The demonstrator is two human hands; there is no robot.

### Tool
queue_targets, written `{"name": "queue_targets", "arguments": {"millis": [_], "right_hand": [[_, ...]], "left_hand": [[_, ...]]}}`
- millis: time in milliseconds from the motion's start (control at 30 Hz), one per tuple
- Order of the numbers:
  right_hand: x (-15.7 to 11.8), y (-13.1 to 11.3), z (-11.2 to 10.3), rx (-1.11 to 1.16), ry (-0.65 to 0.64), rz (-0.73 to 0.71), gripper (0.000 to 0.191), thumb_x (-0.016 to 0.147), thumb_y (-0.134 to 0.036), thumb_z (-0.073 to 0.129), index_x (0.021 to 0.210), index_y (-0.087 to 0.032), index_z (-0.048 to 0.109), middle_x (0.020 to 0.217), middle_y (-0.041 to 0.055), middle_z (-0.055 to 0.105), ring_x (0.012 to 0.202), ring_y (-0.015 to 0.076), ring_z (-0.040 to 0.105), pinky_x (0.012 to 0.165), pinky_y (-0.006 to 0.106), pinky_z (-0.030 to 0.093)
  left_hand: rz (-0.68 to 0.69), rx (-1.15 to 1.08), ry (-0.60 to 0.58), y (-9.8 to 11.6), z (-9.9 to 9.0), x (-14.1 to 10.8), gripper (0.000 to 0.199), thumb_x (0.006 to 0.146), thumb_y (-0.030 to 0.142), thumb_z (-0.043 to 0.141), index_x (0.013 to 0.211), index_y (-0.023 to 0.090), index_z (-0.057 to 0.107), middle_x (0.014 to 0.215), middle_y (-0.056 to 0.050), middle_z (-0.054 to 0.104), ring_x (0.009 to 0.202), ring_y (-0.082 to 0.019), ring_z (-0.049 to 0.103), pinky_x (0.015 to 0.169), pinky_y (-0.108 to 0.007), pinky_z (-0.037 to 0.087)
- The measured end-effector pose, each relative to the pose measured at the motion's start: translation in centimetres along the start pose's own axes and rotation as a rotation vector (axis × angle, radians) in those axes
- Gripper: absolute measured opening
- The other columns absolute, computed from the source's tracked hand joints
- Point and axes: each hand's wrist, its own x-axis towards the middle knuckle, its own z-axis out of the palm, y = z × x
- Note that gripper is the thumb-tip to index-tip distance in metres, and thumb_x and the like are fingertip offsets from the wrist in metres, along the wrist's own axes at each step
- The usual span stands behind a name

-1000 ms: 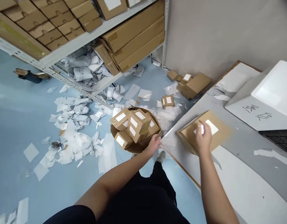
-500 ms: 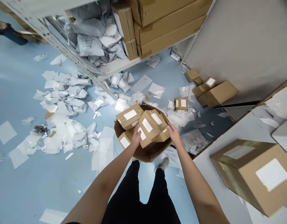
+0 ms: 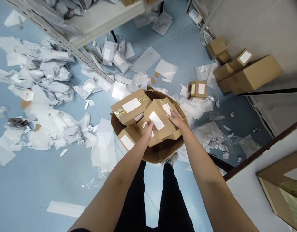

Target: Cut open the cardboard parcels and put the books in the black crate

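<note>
Below me a large open brown carton [image 3: 154, 158] holds several small cardboard boxes with white labels. My left hand [image 3: 147, 131] reaches into it, its thumb and fingers closed on the near left side of a labelled box [image 3: 160, 120]. At the upper right of that same box is my right hand [image 3: 175, 119], its fingers curled on the box's top by another label. Another taped box [image 3: 131, 107] leans on the carton's left rim. Lower left in the carton lies a box [image 3: 129, 138] with a white label.
Metal shelving [image 3: 104, 24] stands at the upper left. Paper and plastic scraps [image 3: 56, 125] litter the floor left and right. Several boxes [image 3: 257, 74] sit by the wall at the right. A white table [image 3: 250, 190] with a large box [image 3: 283, 183] is at lower right.
The view has moved down and closer to the carton. My right hand has moved from the carton's right rim onto the labelled box. My left hand has shifted slightly right and up.
</note>
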Motion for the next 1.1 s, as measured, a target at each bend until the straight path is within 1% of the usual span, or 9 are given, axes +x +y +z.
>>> {"name": "queue_targets", "arguments": {"millis": [133,267,367,500,567,700,867,967,1100], "right_hand": [[-0.6,0.5,0.3,0.084,0.031,-0.007,0.086,0.081,-0.075,0.047,0.148,-0.022,0.04,0.16,0.0046,0.027,0.149,0.0281,0.017,0.122,0.045,0.012],[-2.7,0.2,-0.5,0.222,0.089,0.007,0.083,0.082,-0.074,0.048,0.147,-0.022,0.043,0.158,0.0037,0.03,0.148,0.0266,0.019,0.123,0.045,0.01],[-5.6,-0.3,-1.5,0.32,0.125,0.024,0.08,0.084,-0.074,0.045,0.147,-0.025,0.042,0.158,0.0005,0.03,0.149,0.0237,0.017,0.123,0.043,0.009],[-11.3,-1.7,-3.0,0.452,0.216,0.01,0.077,0.086,-0.074,0.04,0.149,-0.028,0.037,0.158,-0.0018,0.03,0.149,0.0216,0.019,0.123,0.044,0.012],[-14.9,-2.7,-3.6,0.515,0.272,-0.003,0.077,0.087,-0.073,0.037,0.15,-0.03,0.034,0.158,-0.0027,0.03,0.149,0.0216,0.019,0.122,0.045,0.014],[-23.2,-5.0,-4.5,0.626,0.347,-0.001,0.075,0.088,-0.072,0.037,0.152,-0.033,0.03,0.159,-0.0043,0.027,0.149,0.022,0.019,0.122,0.046,0.017],[-34.8,-7.3,-5.8,0.738,0.373,-0.017,0.076,0.088,-0.071,0.04,0.153,-0.036,0.024,0.16,-0.0065,0.023,0.148,0.0221,0.018,0.121,0.049,0.021],[-42.1,-8.3,-7.3,0.819,0.372,-0.02,0.074,0.088,-0.068,0.044,0.153,-0.039,0.024,0.16,-0.0083,0.02,0.149,0.0227,0.016,0.122,0.05,0.016],[-51.5,-8.3,-10.0,0.887,0.386,-0.026,0.07,0.09,-0.066,0.042,0.152,-0.041,0.022,0.16,-0.0118,0.016,0.149,0.0216,0.012,0.123,0.049,0.011]], "left_hand": [[0.023,-0.032,0.007,-0.1,-0.1,-0.7,0.033,0.079,0.046,0.068,0.1,0.023,0.058,0.121,-0.007,0.063,0.111,-0.02,0.058,0.087,-0.032,0.047],[0.028,-0.065,-0.031,0.5,-0.5,-2.7,0.033,0.075,0.041,0.071,0.097,0.021,0.058,0.115,-0.006,0.062,0.106,-0.018,0.057,0.081,-0.028,0.047],[0.04,-0.086,-0.069,1.6,-0.6,-4.9,0.038,0.073,0.038,0.072,0.105,0.023,0.059,0.116,-0.005,0.061,0.105,-0.018,0.058,0.077,-0.027,0.048],[0.118,-0.078,-0.212,4.5,-0.3,-9.3,0.055,0.076,0.036,0.07,0.128,0.027,0.054,0.125,-0.006,0.06,0.11,-0.023,0.059,0.08,-0.031,0.051],[0.177,-0.025,-0.27,6.2,0.0,-12.3,0.062,0.077,0.036,0.069,0.135,0.028,0.05,0.128,-0.007,0.061,0.114,-0.025,0.058,0.087,-0.035,0.051],[0.258,0.084,-0.294,9.1,0.0,-19.4,0.067,0.079,0.035,0.068,0.141,0.026,0.046,0.132,-0.007,0.06,0.124,-0.026,0.053,0.102,-0.038,0.045],[0.263,0.248,-0.313,11.9,-0.7,-29.9,0.066,0.077,0.037,0.07,0.138,0.028,0.049,0.131,-0.006,0.062,0.123,-0.028,0.055,0.101,-0.039,0.048],[0.269,0.358,-0.326,12.9,-1.1,-36.7,0.062,0.076,0.042,0.07,0.135,0.032,0.053,0.127,-0.004,0.064,0.12,-0.03,0.058,0.094,-0.043,0.053],[0.357,0.491,-0.355,12.7,-0.3,-44.9,0.054,0.077,0.043,0.069,0.129,0.037,0.057,0.122,-0.001,0.067,0.119,-0.029,0.059,0.097,-0.047,0.051]]}}
